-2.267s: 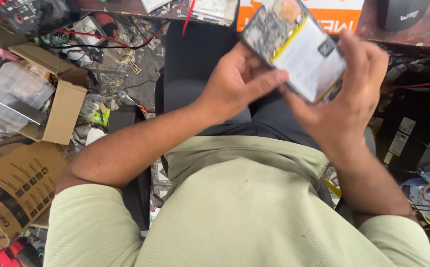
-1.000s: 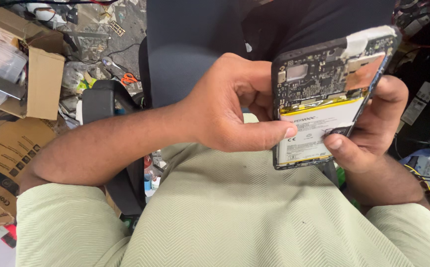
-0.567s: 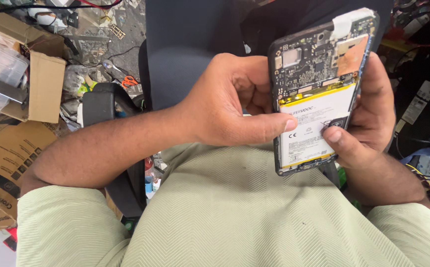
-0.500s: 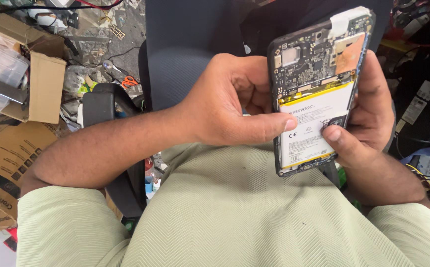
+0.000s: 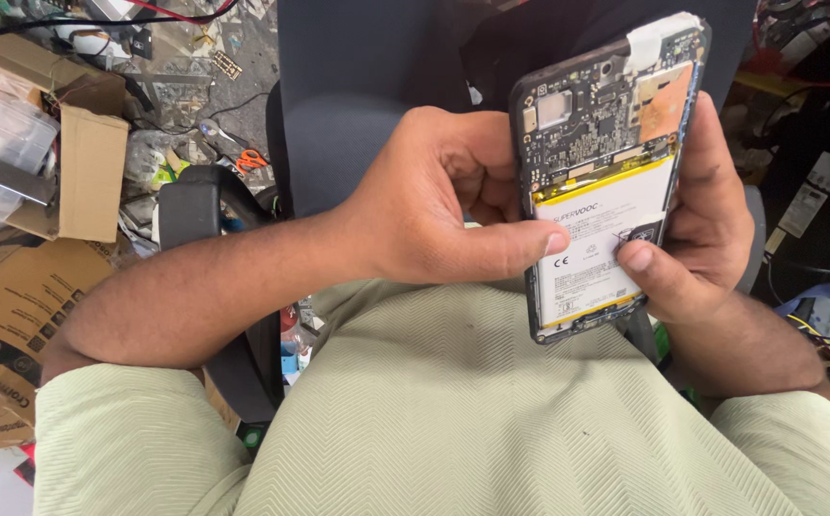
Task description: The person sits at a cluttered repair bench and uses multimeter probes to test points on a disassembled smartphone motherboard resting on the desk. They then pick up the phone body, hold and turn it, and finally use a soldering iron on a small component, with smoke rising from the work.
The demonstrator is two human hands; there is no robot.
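We hold an opened phone point(image 5: 606, 172) in the upper right of the frame, tilted slightly, its back cover off so the dark circuit board point(image 5: 592, 115) shows above and the white battery point(image 5: 592, 248) fills the lower part. Our right hand point(image 5: 706, 229) wraps around the phone's right edge from behind, fingers closed on it, with the thumb point(image 5: 644, 263) laid across the battery's lower right. Our left hand point(image 5: 434, 210) sits just left of the phone near the centre of the frame, fingers curled in toward the palm and the thumb point(image 5: 520, 253) stretched right so its tip presses on the battery's left side (whether the curled fingers also touch the phone's edge we cannot tell). A strip of white tape point(image 5: 663, 33) covers the phone's top right corner, and a copper-coloured patch point(image 5: 663, 91) lies just below it. Below the hands our pale green shirt point(image 5: 491, 420) fills the lower frame. At the left edge lie cardboard boxes point(image 5: 62, 182), and small orange-handled scissors point(image 5: 251, 161) rest among the clutter in the upper left.
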